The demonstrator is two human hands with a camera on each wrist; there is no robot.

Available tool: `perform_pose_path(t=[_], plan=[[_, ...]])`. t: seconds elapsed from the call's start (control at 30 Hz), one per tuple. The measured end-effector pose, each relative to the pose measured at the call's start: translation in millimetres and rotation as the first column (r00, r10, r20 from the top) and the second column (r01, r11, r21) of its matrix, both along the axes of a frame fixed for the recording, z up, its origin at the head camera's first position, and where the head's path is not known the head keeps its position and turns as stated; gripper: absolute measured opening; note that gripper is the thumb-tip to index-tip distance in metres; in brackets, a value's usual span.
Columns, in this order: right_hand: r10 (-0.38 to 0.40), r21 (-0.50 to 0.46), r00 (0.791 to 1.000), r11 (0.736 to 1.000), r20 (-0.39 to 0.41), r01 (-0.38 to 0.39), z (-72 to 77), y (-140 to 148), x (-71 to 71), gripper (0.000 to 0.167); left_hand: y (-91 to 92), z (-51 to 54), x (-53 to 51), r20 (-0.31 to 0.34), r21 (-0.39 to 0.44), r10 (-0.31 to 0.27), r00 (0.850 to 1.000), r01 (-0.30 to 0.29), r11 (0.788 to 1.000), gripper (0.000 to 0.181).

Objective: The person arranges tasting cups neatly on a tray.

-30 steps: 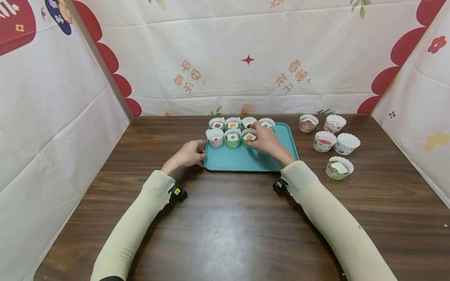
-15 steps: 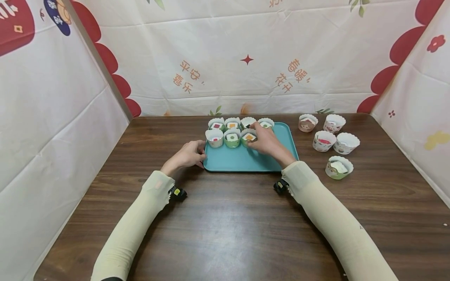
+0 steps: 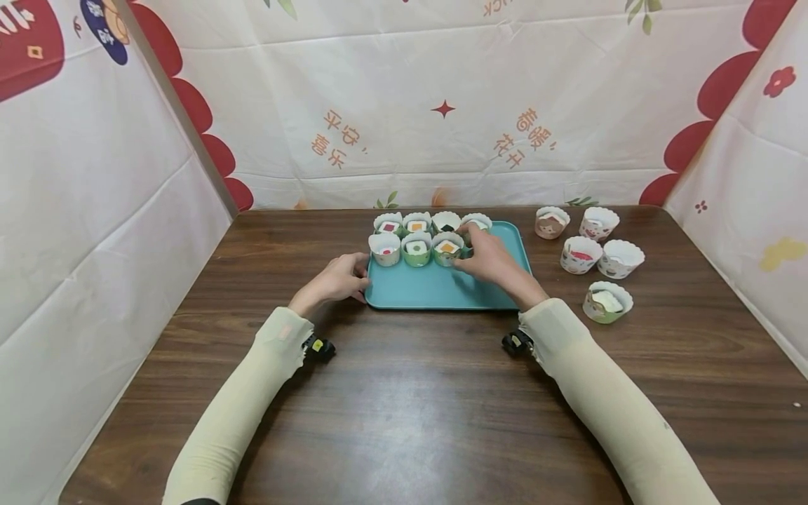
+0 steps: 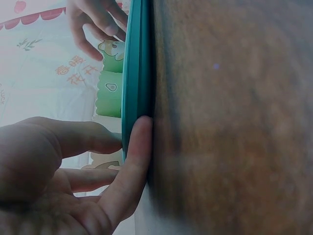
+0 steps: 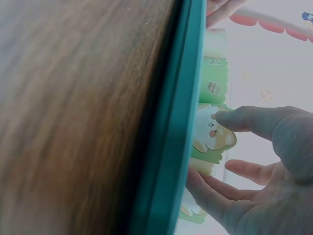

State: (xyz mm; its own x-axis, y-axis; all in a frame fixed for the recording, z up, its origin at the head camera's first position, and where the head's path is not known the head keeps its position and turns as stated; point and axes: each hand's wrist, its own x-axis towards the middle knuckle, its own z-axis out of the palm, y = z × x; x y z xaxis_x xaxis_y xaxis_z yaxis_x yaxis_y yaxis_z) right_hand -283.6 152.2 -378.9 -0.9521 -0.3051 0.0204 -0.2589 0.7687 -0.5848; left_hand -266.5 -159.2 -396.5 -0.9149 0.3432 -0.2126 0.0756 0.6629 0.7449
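My left hand (image 3: 337, 280) is at the left end of a teal tray (image 3: 410, 287), pinching its rim; the left wrist view shows the thumb and a finger (image 4: 139, 142) on the tray edge. Two rows of paper baking cups stand at the tray's back left. My right hand (image 3: 495, 263) is beside the right end of the front row, its fingers spread apart and holding nothing. Closest to it is a green dog-print baking cup (image 3: 447, 252) with a white piece topped in orange; the right thumb (image 5: 234, 120) overlaps this cup in the right wrist view, contact unclear.
Right of the tray stand several more baking cups, among them a pink-and-white cup (image 3: 581, 256), a white cup (image 3: 621, 261) and a green one (image 3: 607, 301) holding a white piece. The brown wooden table (image 3: 404, 407) runs back to a printed cloth backdrop (image 3: 404, 126).
My right hand has let go of the orange-topped cup and shifted slightly right, uncovering the dark-topped cup behind it. My left hand and the cups have stayed in place.
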Motion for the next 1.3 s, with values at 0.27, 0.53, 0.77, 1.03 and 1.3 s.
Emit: perform_pose_path(t=[0.27,0.53,0.77,1.03,1.3], plan=[[-0.003,-0.010,1.000,1.000,0.000,0.003,6.5,15.2,12.9,0.067,0.5,-0.6,-0.7,0.009,0.007,-0.003,1.000,0.003,1.000,0.064],[0.025,0.020,0.998,1.000,-0.065,-0.024,10.1,22.7,21.3,0.063,0.1,-1.5,0.5,0.010,0.003,0.003,1.000,-0.003,1.000,0.063],[0.042,0.036,0.995,0.999,-0.088,-0.039,13.8,33.2,30.0,0.063,0.5,-1.7,0.7,0.002,0.024,0.002,1.000,-0.002,1.000,0.062],[0.048,0.058,0.990,0.997,-0.132,-0.040,17.8,57.0,37.1,0.066,0.4,-0.3,-0.3,0.003,0.014,0.002,1.000,-0.002,1.000,0.061],[0.139,0.036,0.982,0.990,-0.126,-0.135,22.5,86.4,43.5,0.065,0.8,-0.5,0.6,0.001,0.008,0.002,1.000,-0.002,1.000,0.061]])
